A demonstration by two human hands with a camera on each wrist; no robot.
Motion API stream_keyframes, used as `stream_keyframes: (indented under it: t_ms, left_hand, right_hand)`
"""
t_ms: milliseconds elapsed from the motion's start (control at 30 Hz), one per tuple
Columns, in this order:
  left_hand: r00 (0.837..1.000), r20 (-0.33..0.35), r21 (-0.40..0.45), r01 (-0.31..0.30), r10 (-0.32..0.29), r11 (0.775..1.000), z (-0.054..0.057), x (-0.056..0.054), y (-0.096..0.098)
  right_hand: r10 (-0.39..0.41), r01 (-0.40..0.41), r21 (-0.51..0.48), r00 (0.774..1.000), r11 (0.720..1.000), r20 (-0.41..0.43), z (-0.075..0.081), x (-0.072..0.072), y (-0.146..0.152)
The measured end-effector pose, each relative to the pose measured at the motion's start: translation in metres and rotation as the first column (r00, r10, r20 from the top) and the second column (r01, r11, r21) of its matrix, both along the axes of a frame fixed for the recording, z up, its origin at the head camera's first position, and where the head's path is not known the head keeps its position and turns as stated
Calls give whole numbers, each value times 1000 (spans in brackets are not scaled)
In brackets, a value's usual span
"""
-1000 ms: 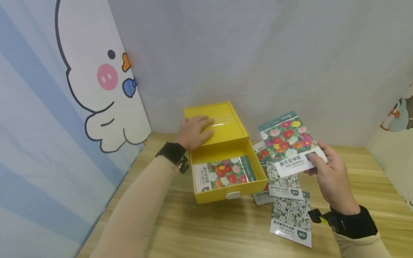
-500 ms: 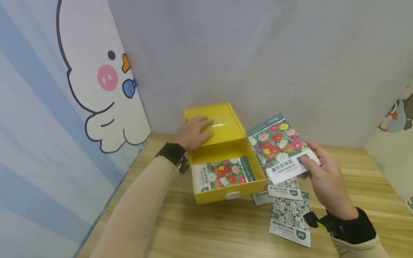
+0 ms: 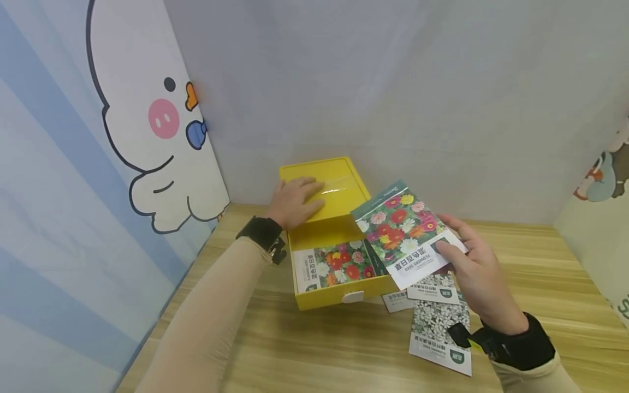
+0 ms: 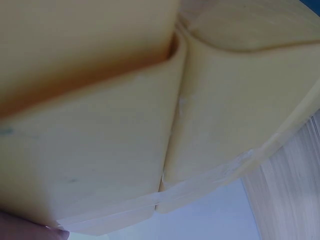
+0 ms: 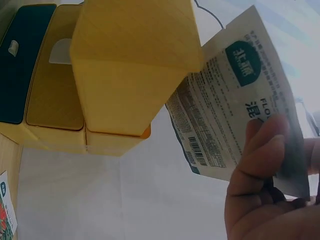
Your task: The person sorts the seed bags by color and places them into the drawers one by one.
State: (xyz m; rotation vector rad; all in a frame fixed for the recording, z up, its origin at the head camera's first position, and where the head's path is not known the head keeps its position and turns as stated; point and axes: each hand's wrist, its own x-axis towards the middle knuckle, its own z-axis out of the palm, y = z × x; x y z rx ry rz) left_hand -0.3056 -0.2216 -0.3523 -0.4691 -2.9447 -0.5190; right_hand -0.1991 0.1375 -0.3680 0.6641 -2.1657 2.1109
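Observation:
My left hand (image 3: pixel 296 203) rests on the top of a yellow drawer box (image 3: pixel 336 172), its fingers spread. The box's yellow drawer (image 3: pixel 316 301) is pulled out towards me, and a seed packet with colourful flowers (image 3: pixel 339 266) lies inside it. With thumb and fingers, my right hand (image 3: pixel 479 273) pinches a matching seed packet (image 3: pixel 400 226) by its lower right corner. This packet is tilted above the drawer's right side and hides part of it. In the right wrist view the packet's printed back (image 5: pixel 215 120) faces the camera, beside the drawer.
Right of the drawer, white-flower seed packets (image 3: pixel 439 322) lie overlapping on the wooden table (image 3: pixel 295 349). Another packet (image 3: pixel 398 302) is partly hidden under them. The right wrist view shows a dark teal drawer (image 5: pixel 25 65) in the box. A grey wall (image 3: pixel 393 98) stands behind.
My right hand has moved left with the seed packet, from above the loose packets to over the drawer's right side. My left hand has stayed on the box.

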Motion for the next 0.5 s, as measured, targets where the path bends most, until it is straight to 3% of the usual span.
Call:
stream_keyframes:
  t_ms: [300, 500]
  left_hand:
    - [1000, -1, -15, 0, 0, 1000, 0, 0, 0]
    - [1000, -4, -21, 0, 0, 1000, 0, 0, 0]
  right_hand:
    - [-12, 17, 104, 999, 994, -42, 5, 7, -14]
    - [48, -42, 175, 998, 984, -28, 12, 12, -26]
